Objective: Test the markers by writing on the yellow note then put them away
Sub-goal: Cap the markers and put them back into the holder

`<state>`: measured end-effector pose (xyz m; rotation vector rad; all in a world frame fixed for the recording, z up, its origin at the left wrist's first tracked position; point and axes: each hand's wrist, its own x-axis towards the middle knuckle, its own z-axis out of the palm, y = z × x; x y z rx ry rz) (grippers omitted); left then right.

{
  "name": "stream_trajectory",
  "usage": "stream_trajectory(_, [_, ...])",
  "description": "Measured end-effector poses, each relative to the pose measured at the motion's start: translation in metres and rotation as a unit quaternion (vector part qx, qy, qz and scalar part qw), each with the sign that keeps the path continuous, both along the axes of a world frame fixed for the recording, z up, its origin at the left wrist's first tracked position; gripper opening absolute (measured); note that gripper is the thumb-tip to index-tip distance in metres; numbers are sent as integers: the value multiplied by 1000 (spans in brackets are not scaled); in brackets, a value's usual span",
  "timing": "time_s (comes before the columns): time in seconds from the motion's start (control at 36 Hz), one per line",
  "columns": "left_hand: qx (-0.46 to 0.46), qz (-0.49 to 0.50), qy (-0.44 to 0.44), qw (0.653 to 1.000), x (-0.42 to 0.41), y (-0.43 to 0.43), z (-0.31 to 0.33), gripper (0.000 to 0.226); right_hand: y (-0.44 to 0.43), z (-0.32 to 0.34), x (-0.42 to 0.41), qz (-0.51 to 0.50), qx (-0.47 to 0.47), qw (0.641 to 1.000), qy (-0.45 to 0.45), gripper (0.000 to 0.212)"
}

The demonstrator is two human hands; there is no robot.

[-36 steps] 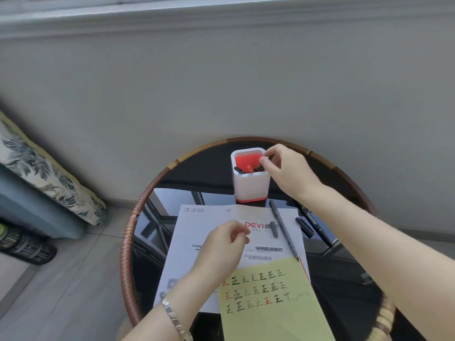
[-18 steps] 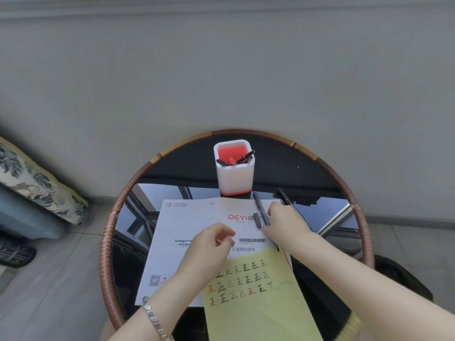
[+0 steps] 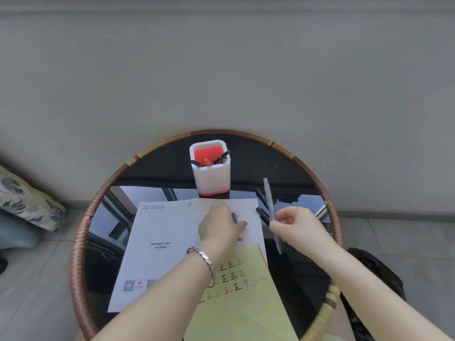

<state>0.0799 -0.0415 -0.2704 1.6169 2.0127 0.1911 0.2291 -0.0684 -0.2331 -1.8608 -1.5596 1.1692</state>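
Note:
The yellow note (image 3: 246, 308), covered with rows of test characters, lies on a white leaflet (image 3: 162, 232) on the round glass table. My right hand (image 3: 295, 225) grips a long grey marker (image 3: 269, 200) lifted off the table, its ends sticking out above and below the fist. My left hand (image 3: 219, 225) rests on the leaflet with its fingers closed on a small grey marker cap (image 3: 234, 217). A white and red pen holder (image 3: 211, 175) with several markers stands behind the leaflet. Two black markers (image 3: 262, 214) lie on the glass beside my right hand.
The table (image 3: 81, 232) has a woven rattan rim and a reflective dark glass top. It stands against a grey wall. A patterned cushion (image 3: 27, 203) lies on the floor at the left. A dark object (image 3: 379, 271) sits on the floor at the right.
My right hand left the pen holder, came down to the leaflet and picked up the grey marker. My left hand slid up the leaflet and took the grey cap.

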Motion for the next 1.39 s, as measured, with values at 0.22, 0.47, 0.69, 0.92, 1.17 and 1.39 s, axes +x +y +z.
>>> stream_trajectory(0.22, [37,17,-35,999,-8,-11,-3,17,-8,4,3,-18,-1,999,47,12])
stream_trajectory(0.47, [101,83,-310,942,-30,-55,48,10,-13,12,-5,-122,31,963,239,7])
stream_trajectory(0.69, [123,91,-405,901,-39,-78,64,23,-31,29,-21,-125,115,923,345,14])
stream_trajectory(0.92, [133,100,-441,882,-38,-86,60,21,-43,37,-25,-121,146,920,342,17])
stream_trajectory(1.17, [136,86,-457,875,-36,-90,60,33,-46,38,-28,-118,133,923,341,16])
stream_trajectory(1.39, [156,56,-441,882,-29,-94,68,25,-49,38,-29,-99,125,925,345,14])
